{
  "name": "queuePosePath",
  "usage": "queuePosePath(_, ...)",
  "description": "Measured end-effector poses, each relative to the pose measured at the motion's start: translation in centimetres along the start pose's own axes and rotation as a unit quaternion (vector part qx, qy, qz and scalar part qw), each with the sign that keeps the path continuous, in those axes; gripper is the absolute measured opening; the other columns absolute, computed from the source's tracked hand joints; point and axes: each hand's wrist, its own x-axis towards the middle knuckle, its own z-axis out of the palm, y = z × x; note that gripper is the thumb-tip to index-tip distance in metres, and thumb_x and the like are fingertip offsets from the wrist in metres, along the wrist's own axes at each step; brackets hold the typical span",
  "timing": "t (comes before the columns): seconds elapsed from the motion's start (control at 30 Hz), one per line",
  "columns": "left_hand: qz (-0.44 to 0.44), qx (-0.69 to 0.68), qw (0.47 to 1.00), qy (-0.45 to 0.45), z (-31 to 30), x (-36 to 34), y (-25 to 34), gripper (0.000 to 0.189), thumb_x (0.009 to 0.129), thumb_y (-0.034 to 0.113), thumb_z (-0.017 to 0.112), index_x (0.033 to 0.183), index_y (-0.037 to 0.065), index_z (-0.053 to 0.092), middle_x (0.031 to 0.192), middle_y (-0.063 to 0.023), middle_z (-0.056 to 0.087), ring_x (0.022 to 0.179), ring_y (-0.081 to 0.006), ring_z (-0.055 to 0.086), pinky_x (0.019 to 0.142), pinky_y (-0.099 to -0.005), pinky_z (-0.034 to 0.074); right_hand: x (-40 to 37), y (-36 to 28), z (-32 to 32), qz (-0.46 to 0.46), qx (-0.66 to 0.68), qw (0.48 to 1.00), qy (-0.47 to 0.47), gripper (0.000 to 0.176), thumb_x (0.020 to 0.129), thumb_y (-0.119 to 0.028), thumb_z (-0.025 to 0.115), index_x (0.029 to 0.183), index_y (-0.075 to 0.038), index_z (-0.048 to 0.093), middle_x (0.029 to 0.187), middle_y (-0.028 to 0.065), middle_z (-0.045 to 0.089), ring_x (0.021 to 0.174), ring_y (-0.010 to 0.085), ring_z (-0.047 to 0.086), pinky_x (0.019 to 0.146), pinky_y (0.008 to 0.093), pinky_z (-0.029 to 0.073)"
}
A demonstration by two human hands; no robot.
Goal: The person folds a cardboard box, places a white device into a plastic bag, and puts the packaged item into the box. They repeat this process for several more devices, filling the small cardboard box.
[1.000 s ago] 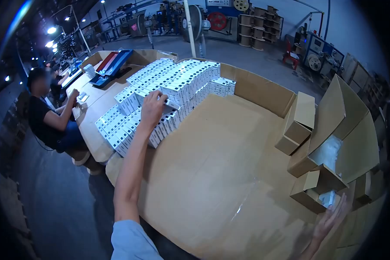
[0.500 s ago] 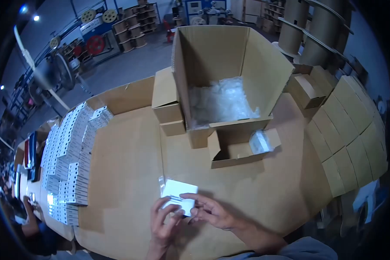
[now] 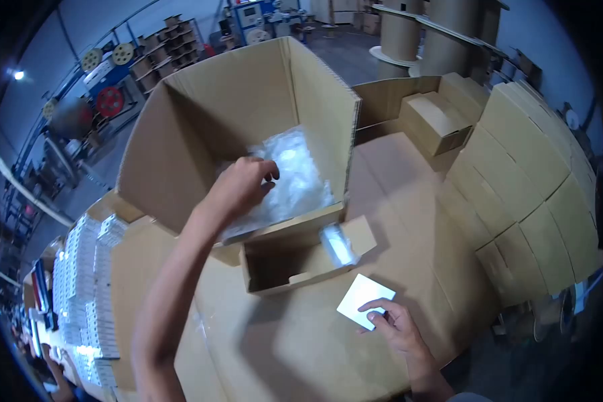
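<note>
My right hand [image 3: 396,328] pinches a flat white square piece [image 3: 363,299] by its near edge, thumb against fingers, above the cardboard-covered table. My left hand [image 3: 244,182] is stretched over the large open carton [image 3: 315,94], fingers bent downward and apart, with nothing visible in them. Below it lies a heap of clear plastic bags [image 3: 291,157] inside that carton; the hand's underside is partly hidden. A small open cardboard box [image 3: 275,285] stands in front of the carton, holding a clear-wrapped item [image 3: 338,246] at its right end.
Stacked brown boxes [image 3: 522,194] line the right side of the table [image 3: 315,348]. Rows of white boxes [image 3: 80,288] stand on the left. Another open box [image 3: 435,124] sits at the back right. A co-worker's arm [image 3: 57,375] shows at far left.
My left hand has let go of the white piece and reached forward over the carton. My right hand keeps the piece. The view has swung to the right.
</note>
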Motion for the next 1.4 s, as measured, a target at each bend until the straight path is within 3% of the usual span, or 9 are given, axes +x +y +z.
queuePosePath(0.1,-0.019,0.133,0.977,-0.169,4.8,6.2,-5.8,0.041,0.081,0.019,0.079,0.118,0.005,0.066,0.115,-0.0189,0.069,0.107,-0.0372,0.067,0.093,-0.0468,0.054,0.0,-0.6,-2.6,-0.018,-0.013,0.999,0.047,0.02,0.099,0.001,0.056,0.115,0.002,0.068,0.116,0.0087,0.063,0.096,0.0142,0.063,0.084,0.0339,0.064)
queuePosePath(0.37,-0.072,0.118,0.95,-0.279,10.4,8.7,-13.8,0.055,0.08,0.035,0.08,0.121,0.002,0.064,0.115,-0.0223,0.068,0.112,-0.0405,0.063,0.097,-0.0493,0.05,0.8,-0.7,-5.9,0.005,-0.03,0.993,0.112,0.019,0.099,0.001,0.053,0.114,0.005,0.066,0.119,0.0119,0.061,0.104,0.0183,0.063,0.085,0.0367,0.063)
queuePosePath(0.6,-0.198,0.105,0.968,-0.115,5.2,8.4,-11.5,0.029,0.093,0.026,0.067,0.1,-0.002,0.072,0.094,-0.026,0.07,0.095,-0.0426,0.068,0.085,-0.0501,0.054,2.2,-3.3,-5.6,-0.02,-0.058,0.993,0.103,0.02,0.098,0.001,0.053,0.113,0.006,0.065,0.117,0.013,0.062,0.104,0.0207,0.065,0.085,0.0369,0.063)
queuePosePath(0.7,-0.136,0.013,0.988,0.071,2.4,6.8,-9.9,0.029,0.094,0.024,0.067,0.101,-0.004,0.07,0.089,-0.0271,0.068,0.089,-0.0446,0.068,0.083,-0.049,0.053,1.7,-4.5,-5.4,-0.057,-0.071,0.992,0.089,0.02,0.098,0.002,0.053,0.114,0.005,0.065,0.117,0.0134,0.062,0.104,0.0208,0.065,0.085,0.0371,0.063)
queuePosePath(0.87,-0.154,-0.202,0.943,0.213,-1.2,2.0,-3.8,0.029,0.087,0.022,0.078,0.09,-0.002,0.062,0.073,-0.0106,0.066,0.069,-0.0144,0.062,0.066,-0.0332,0.05,0.0,-6.1,-3.5,-0.115,-0.087,0.983,0.111,0.021,0.095,-0.001,0.062,0.115,0.004,0.065,0.114,0.0104,0.062,0.101,0.0157,0.062,0.082,0.0303,0.06)
queuePosePath(1.0,-0.125,-0.414,0.875,0.217,-1.6,-6.1,4.0,0.023,0.089,0.014,0.079,0.103,0.0,0.067,0.092,-0.0034,0.071,0.083,-0.0079,0.063,0.074,-0.0255,0.052,-1.5,-7.0,0.3,-0.175,-0.081,0.98,0.052,0.031,0.092,-0.012,0.075,0.118,0.001,0.066,0.117,0.0088,0.061,0.101,0.0121,0.059,0.076,0.0215,0.049)
queuePosePath(1.17,-0.149,-0.529,0.798,0.248,2.0,-17.0,13.9,0.03,0.085,0.005,0.081,0.109,-0.004,0.067,0.101,-0.0086,0.073,0.088,-0.0128,0.07,0.077,-0.0272,0.058,-2.2,-6.0,7.9,-0.211,0.033,0.976,-0.05,0.05,0.088,-0.007,0.079,0.131,0.003,0.057,0.117,0.0108,0.06,0.108,0.0172,0.062,0.09,0.0309,0.056)
queuePosePath(1.3,-0.19,-0.553,0.772,0.25,6.8,-23.6,18.1,0.03,0.086,0.008,0.081,0.109,-0.004,0.068,0.097,-0.0077,0.073,0.084,-0.0115,0.068,0.072,-0.0258,0.056,-3.5,-2.8,11.6,-0.203,0.018,0.978,-0.047,0.032,0.09,-0.011,0.078,0.116,0.004,0.067,0.103,0.0082,0.068,0.091,0.0131,0.064,0.082,0.0279,0.056)
queuePosePath(1.4,-0.265,-0.515,0.759,0.297,9.0,-27.7,19.6,0.022,0.093,0.014,0.074,0.08,0.002,0.06,0.075,0.0009,0.061,0.066,-0.0052,0.051,0.057,-0.0224,0.04,-5.3,-0.6,11.8,-0.193,-0.019,0.981,-0.009,0.023,0.093,-0.016,0.075,0.105,0.004,0.072,0.094,0.0061,0.071,0.083,0.0092,0.063,0.074,0.0252,0.053)
